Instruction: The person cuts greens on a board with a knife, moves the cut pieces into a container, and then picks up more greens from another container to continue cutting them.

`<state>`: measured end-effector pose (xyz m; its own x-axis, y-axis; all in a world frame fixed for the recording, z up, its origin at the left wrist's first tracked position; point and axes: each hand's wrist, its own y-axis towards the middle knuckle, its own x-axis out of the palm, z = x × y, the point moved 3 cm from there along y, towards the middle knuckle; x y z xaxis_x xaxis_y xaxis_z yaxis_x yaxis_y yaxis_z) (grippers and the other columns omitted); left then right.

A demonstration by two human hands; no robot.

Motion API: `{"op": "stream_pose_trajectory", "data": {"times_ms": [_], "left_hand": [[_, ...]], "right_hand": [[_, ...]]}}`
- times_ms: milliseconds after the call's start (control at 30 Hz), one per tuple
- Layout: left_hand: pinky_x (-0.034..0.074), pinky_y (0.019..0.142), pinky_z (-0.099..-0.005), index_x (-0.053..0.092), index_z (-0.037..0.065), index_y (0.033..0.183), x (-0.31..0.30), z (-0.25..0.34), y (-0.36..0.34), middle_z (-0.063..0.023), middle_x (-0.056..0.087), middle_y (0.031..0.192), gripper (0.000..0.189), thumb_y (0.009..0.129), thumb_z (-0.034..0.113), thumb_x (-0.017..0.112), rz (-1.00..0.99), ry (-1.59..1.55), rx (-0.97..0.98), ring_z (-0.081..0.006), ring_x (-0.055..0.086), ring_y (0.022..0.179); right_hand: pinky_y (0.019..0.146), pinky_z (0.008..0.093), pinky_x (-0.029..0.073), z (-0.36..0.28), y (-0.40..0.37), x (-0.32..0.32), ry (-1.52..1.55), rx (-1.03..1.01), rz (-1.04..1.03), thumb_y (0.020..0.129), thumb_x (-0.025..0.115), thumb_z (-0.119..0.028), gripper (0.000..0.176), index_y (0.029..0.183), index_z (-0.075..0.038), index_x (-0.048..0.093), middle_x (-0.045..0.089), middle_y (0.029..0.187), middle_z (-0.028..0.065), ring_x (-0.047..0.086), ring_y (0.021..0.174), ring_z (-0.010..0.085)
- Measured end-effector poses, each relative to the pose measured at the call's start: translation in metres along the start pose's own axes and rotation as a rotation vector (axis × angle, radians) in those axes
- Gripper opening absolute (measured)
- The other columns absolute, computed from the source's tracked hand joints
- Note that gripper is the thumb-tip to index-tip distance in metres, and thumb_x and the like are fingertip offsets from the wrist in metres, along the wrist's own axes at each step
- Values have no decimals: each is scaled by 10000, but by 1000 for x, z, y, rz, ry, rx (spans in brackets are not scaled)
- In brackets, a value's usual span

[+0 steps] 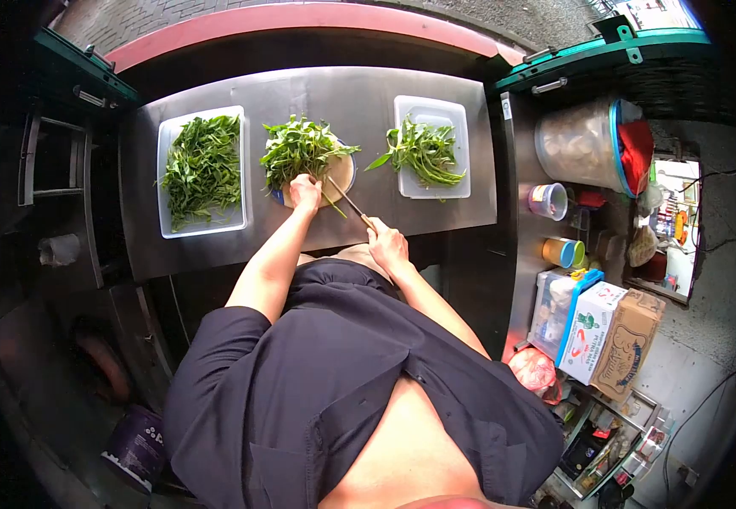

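On the round cutting board (341, 175) lies a heap of leafy greens (298, 149) with long stems. My left hand (306, 192) is closed on the near end of this bunch, at the board's front edge. In my right hand (387, 245) is a knife (348, 198), its handle gripped and its blade slanting up and left over the board, close to the stems. A loose stem (334, 205) lies below the blade. The left plastic tray (244, 178) holds a large pile of cut greens (203, 168). Longer, stemmy greens (425, 151) lie in the right plastic tray (437, 109).
The steel table (359, 93) carries the board and both trays. To the right, a side counter holds a large clear tub (576, 140), a small plastic container (546, 201), jars (559, 251) and cardboard boxes (626, 343). A dark bucket (134, 445) stands at lower left.
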<state>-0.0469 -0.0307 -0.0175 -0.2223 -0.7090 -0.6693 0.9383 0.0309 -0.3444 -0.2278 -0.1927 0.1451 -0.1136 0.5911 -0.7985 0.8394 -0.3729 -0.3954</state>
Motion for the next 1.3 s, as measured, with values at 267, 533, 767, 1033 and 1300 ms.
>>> {"op": "stream_pose_trajectory", "data": {"times_ms": [267,533,767,1033,1300], "left_hand": [[575,821,-411,766,50,889,-3,-6,-8,-169,751,901,173,781,184,788,18,-67,47,-325,733,869],[575,795,-390,778,53,856,-17,2,-13,-139,756,883,173,792,212,804,38,-107,-4,-289,735,831],[576,789,-377,794,74,852,-14,-4,-1,-122,763,871,165,785,225,809,13,-165,-26,-272,738,818],[580,822,-386,793,94,825,-1,-16,19,-120,761,910,134,778,218,812,-26,-104,-44,-292,738,887],[585,853,-411,792,79,862,-16,4,14,-172,758,903,136,773,179,817,-35,-39,-55,-334,743,891]], "right_hand": [[795,523,563,14,4,7,-34,33,-39,980,613,-289,301,1272,-228,654,731,923,216,709,905,436],[796,539,555,13,15,-6,32,-22,52,980,607,-281,286,1255,-214,649,718,912,234,702,900,448],[802,532,554,2,2,8,57,30,-94,974,614,-290,288,1253,-228,656,718,935,234,702,919,443],[807,526,552,-5,5,11,48,16,-105,974,611,-288,281,1239,-205,658,723,960,226,698,941,445],[873,530,539,-3,13,15,69,88,-206,964,608,-308,303,1206,-133,663,708,1054,254,673,1027,456]]}}
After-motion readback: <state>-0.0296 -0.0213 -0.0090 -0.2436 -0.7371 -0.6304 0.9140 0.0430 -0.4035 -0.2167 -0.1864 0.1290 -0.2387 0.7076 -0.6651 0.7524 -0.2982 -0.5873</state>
